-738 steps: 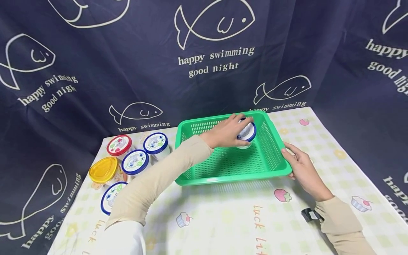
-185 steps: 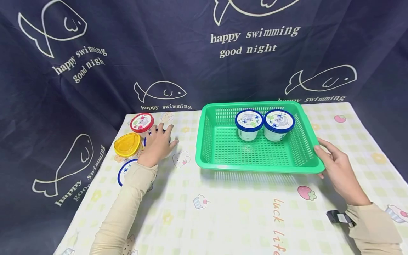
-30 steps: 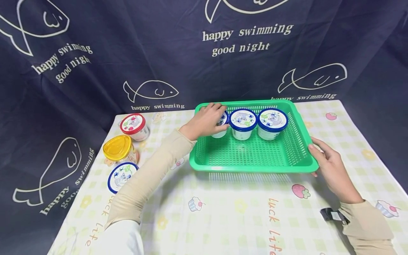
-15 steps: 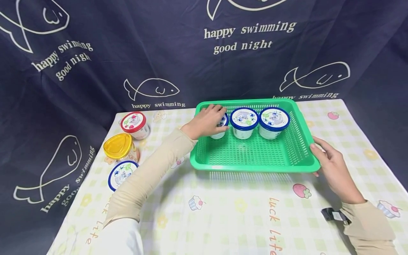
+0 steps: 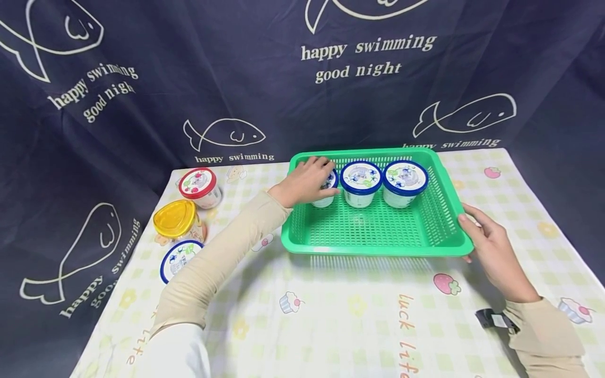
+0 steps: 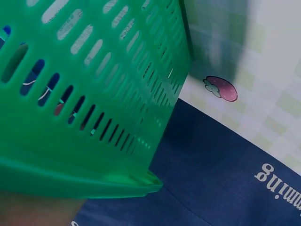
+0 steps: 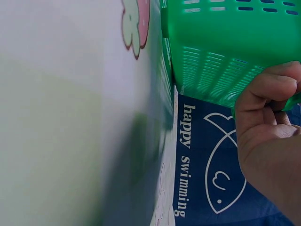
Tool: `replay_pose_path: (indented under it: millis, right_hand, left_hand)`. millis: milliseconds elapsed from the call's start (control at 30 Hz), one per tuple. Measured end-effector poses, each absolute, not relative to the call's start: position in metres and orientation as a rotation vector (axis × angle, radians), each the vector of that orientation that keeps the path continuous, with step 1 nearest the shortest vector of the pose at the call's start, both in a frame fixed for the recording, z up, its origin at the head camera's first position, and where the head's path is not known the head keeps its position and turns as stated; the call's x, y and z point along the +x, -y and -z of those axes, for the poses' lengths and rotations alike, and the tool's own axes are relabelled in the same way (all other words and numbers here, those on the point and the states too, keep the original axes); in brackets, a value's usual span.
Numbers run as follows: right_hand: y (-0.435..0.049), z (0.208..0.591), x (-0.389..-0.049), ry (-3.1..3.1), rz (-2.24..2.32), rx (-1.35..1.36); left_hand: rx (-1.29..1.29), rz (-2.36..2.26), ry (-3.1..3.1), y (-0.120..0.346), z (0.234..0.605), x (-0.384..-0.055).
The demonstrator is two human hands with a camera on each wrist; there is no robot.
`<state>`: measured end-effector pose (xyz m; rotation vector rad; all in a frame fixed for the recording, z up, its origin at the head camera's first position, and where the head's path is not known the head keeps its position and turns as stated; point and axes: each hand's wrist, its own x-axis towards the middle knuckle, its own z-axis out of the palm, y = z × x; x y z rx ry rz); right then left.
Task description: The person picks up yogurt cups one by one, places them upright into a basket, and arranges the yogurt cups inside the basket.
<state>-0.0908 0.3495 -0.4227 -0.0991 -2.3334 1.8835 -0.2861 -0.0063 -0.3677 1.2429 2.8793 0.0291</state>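
Observation:
A green plastic basket [image 5: 373,251] stands at the back of the table with three blue-lidded tubs in a row along its far side. The left hand [image 5: 304,181] reaches over the basket's left rim and grips the leftmost tub [image 5: 325,198], fingers over the lid and thumb towards the front; it covers much of that tub. Beside it sit the middle tub [image 5: 361,178] and the right tub [image 5: 405,179], both upright. At the basket's right front corner the right hand [image 5: 493,254] grips the rim. In the right wrist view, its thumb and curled fingers [image 7: 268,89] pinch the edge.
On the table's left stand a red-lidded tub [image 5: 197,184], a yellow-lidded cup [image 5: 176,219] and another blue-lidded tub [image 5: 177,260], partly behind the left sleeve. A dark curtain [image 5: 227,68] hangs behind the checked tablecloth [image 5: 331,325].
Since the earliest frame, two more blue-lidded tubs have moved from the table into the basket. The left hand has come from the left group to the leftmost tub. The right hand stays on the rim.

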Motion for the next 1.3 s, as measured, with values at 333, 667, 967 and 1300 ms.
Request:
replay_pose_path:
  millis: [333, 667, 967, 1300]
  right_hand:
    - [-0.349, 0.422, -0.091, 2.332, -1.893, -0.103]
    - [-0.348, 0.421, -0.092, 2.334, -1.88, -0.09]
    - [-0.349, 0.423, -0.092, 2.337, -1.893, -0.094]
    - [-0.349, 0.424, -0.093, 2.338, -1.892, -0.099]
  left_hand:
    - [1.266, -0.067, -2.886, 0.011, 0.37, -0.286]
    - [1.322, -0.115, -2.941, 0.018, 0.364, -0.278]
    - [1.293, -0.182, -2.953, 0.026, 0.357, -0.27]
    - [1.207, -0.181, -2.991, 0.04, 0.351, -0.268]
